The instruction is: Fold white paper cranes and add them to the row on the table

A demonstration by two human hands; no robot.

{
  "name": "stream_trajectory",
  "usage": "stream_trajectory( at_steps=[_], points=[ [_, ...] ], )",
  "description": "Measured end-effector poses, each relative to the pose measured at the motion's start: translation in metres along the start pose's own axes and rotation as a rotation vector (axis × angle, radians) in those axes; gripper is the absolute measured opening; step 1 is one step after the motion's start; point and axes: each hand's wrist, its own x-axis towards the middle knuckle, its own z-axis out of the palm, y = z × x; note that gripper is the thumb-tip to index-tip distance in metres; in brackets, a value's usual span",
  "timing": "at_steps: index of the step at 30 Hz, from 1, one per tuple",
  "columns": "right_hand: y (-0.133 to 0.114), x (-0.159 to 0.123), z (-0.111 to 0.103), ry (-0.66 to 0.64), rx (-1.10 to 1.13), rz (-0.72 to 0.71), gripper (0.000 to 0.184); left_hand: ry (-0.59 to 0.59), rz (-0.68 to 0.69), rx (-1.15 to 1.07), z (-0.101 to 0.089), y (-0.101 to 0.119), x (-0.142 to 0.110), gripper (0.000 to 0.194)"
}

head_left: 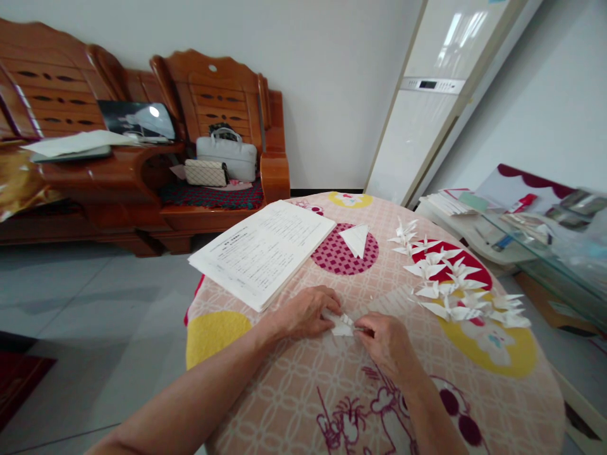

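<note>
My left hand (306,311) and my right hand (385,339) meet over a small white folded paper piece (342,327) on the patterned tablecloth (294,379). Both hands pinch the paper from either side, fingers curled and pressed on it. Much of the paper is hidden under my fingers. A folded white paper triangle (355,239) lies farther back on a red dotted circle. Several finished white paper cranes (455,284) are spread to the right of my hands.
A stack of printed sheets (263,249) lies at the table's left edge. Wooden chairs (218,114) with bags (222,158) stand behind, and a tall white air conditioner (427,95). A glass shelf (531,234) with papers is at the right.
</note>
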Motion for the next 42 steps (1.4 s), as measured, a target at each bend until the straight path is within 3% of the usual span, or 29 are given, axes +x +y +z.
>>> stream_trajectory(
  at_steps=[7,18,25,30,38,42],
  points=[
    [-0.008,0.001,0.002,0.02,-0.042,-0.037,0.017,0.051,-0.002,0.013,0.004,0.003,0.0,0.02],
    [-0.01,0.004,0.006,0.033,0.157,-0.058,0.017,0.079,-0.03,-0.076,0.006,-0.008,0.006,0.015],
    [-0.008,0.002,0.006,-0.01,0.168,-0.125,0.021,0.019,-0.068,-0.193,0.002,-0.02,0.003,0.026],
    [-0.01,0.002,0.004,-0.039,0.152,-0.139,0.021,-0.058,-0.019,-0.201,-0.009,-0.017,0.001,0.031],
    [-0.01,0.002,0.003,-0.054,0.173,-0.114,0.02,-0.083,-0.067,-0.122,-0.015,-0.004,-0.001,0.015],
    [-0.009,0.003,0.002,-0.057,0.196,-0.102,0.022,-0.088,-0.022,-0.086,-0.011,-0.005,0.0,0.011]
  ],
)
